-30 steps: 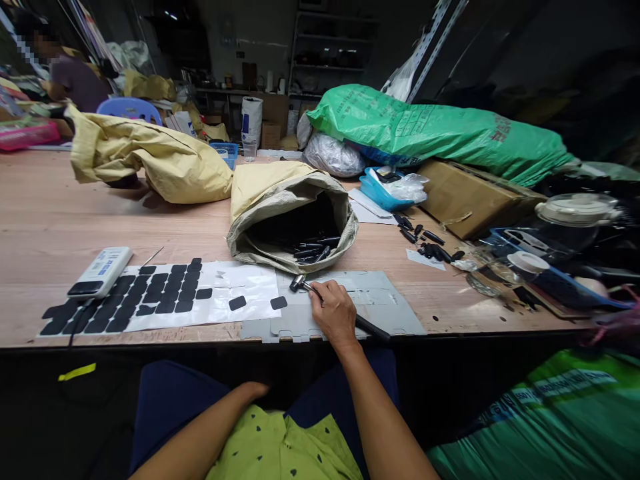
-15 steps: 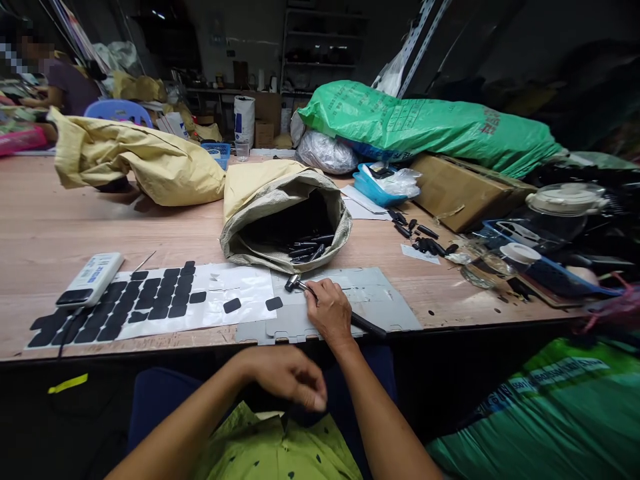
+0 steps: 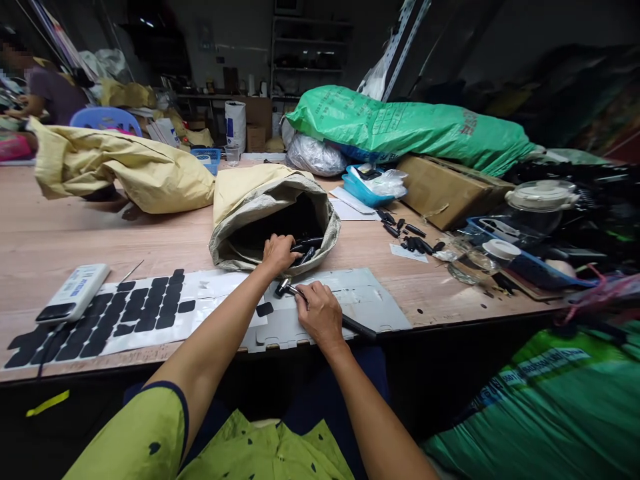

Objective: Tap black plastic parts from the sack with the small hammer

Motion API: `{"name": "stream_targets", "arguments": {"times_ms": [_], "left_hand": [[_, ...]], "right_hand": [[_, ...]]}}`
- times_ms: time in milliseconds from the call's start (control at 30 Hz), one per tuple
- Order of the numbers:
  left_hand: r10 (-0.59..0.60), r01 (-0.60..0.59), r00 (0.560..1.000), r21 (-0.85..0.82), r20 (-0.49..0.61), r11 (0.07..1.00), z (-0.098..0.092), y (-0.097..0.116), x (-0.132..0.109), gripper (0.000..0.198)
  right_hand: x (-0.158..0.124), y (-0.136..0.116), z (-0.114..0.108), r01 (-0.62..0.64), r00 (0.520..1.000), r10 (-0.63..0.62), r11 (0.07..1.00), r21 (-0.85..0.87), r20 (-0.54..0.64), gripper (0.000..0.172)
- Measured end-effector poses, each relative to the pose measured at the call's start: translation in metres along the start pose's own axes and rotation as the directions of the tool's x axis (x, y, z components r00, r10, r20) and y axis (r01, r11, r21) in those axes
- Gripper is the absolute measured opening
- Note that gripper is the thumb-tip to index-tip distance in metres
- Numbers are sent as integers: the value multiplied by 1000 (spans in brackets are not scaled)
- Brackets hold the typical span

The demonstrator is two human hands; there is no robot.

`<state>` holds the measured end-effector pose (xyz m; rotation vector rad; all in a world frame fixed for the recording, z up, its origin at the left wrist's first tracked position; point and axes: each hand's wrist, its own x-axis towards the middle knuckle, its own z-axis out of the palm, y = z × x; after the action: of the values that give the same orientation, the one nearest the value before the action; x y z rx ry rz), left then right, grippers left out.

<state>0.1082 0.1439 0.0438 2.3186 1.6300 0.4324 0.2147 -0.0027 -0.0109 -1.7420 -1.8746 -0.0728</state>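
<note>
My right hand (image 3: 317,315) is closed round the handle of a small hammer (image 3: 283,288) that lies on a grey plate (image 3: 370,300) at the table's near edge. My left hand (image 3: 278,252) reaches into the mouth of an open woven sack (image 3: 250,200) and rests on the black parts (image 3: 307,250) inside; its fingertips are hidden by the sack's rim. A white sheet (image 3: 220,287) with rows of black pads (image 3: 125,313) lies to the left of both hands.
A white remote-like device (image 3: 73,293) lies at the near left. A crumpled yellow sack (image 3: 130,170), a green bag (image 3: 410,127), a cardboard box (image 3: 445,187), a blue tray (image 3: 365,190) and loose black parts (image 3: 410,237) crowd the table. A person (image 3: 45,93) sits at the far left.
My left hand has risen from my lap and gone forward into the sack. My right hand has stayed on the hammer. The view has shifted slightly.
</note>
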Motion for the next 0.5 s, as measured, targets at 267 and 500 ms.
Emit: {"name": "stream_targets", "arguments": {"times_ms": [267, 500], "left_hand": [[-23, -3, 986, -152, -167, 988, -22, -8, -31, 21], [170, -202, 978, -371, -118, 906, -35, -56, -124, 17]], "right_hand": [[0, 0, 0, 1, 1000, -1, 1000, -1, -6, 16], [-1, 0, 1, -1, 1000, 2, 1000, 29, -29, 18]]}}
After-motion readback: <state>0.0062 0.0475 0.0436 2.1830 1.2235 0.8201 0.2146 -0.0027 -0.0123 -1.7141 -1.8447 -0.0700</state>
